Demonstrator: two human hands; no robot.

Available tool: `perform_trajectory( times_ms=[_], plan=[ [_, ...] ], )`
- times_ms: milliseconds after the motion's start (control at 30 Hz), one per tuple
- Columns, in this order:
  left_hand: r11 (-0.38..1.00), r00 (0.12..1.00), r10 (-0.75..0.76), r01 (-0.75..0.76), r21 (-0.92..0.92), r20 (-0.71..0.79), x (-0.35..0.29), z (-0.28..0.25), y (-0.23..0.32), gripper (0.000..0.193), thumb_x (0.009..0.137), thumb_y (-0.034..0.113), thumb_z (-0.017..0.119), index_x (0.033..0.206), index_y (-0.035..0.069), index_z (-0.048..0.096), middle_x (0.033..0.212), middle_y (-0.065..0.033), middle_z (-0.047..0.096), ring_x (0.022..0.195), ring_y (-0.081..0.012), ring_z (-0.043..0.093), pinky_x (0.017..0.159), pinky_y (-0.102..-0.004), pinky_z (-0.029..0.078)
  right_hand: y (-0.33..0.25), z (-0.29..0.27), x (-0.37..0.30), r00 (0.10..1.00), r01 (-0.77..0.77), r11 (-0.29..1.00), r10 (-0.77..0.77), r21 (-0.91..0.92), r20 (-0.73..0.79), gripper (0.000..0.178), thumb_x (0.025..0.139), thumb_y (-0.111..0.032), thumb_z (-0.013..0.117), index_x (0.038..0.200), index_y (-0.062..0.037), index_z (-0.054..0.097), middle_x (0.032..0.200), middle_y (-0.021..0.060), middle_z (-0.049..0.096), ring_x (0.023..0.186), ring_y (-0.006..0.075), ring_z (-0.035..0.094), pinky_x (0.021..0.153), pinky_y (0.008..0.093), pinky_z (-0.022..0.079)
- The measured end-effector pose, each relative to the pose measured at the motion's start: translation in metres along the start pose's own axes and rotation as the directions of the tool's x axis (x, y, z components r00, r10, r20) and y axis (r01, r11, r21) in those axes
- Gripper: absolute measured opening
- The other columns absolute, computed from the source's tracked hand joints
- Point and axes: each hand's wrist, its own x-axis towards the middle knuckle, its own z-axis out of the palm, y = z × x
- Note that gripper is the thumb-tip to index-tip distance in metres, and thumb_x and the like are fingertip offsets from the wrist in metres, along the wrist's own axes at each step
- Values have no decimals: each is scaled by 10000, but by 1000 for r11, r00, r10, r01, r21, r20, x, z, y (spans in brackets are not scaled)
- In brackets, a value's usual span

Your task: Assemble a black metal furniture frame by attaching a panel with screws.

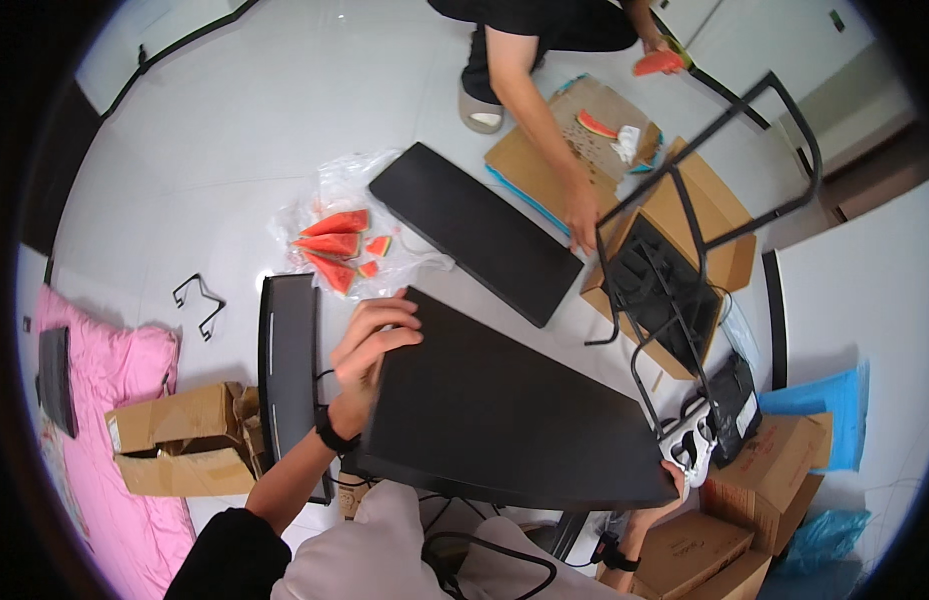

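Observation:
A black rectangular board is held up in front of me, spanning the lower middle of the view. My left hand grips its upper left corner, with fingers over the edge. At the lower right corner my right hand is mostly hidden behind the board; some fingers show wrapped on its edge. Beyond it, a second long black board lies slanted on the floor. A black metal tube frame stands to the right, in front of an open cardboard box with black parts inside.
Watermelon slices lie on a clear plastic bag. Another person's hand reaches down by the box; their other hand holds a watermelon slice. Flattened cardboard, a dark panel, cartons and a pink mat lie around.

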Motion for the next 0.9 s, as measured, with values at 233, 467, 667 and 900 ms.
perform_trajectory(
  times_ms=[233,467,667,900],
  plan=[
    [942,973,-229,211,260,39,-24,2,-13,167,832,62,626,980,-6,666,1182,-185,605,1080,-326,633,950,-382,491,-4,1,8,952,285,940,-255,-187,172,250,741,37,602,950,5,736,731,56,575,691,151,562,640,248,427],
    [937,931,-323,289,197,171,-60,16,-86,241,845,80,620,1069,17,682,1232,-180,643,1121,-302,645,959,-336,492,24,31,20,908,385,904,-336,-183,251,341,685,34,631,992,-51,752,644,60,402,571,171,443,541,278,341],
    [930,907,-347,298,216,240,-75,5,-91,294,847,84,625,1128,16,682,1284,-188,620,1168,-313,623,989,-347,479,36,39,16,888,435,876,-378,-211,260,328,701,-6,647,1004,-63,757,638,56,321,537,180,403,505,301,313],
    [893,827,-447,391,221,341,-99,2,-96,360,828,47,639,1185,56,688,1360,-170,576,1213,-303,599,1016,-336,471,65,32,-9,879,449,864,-380,-229,290,386,650,-19,677,1022,-75,759,637,55,250,504,182,367,474,325,281]
  ],
)
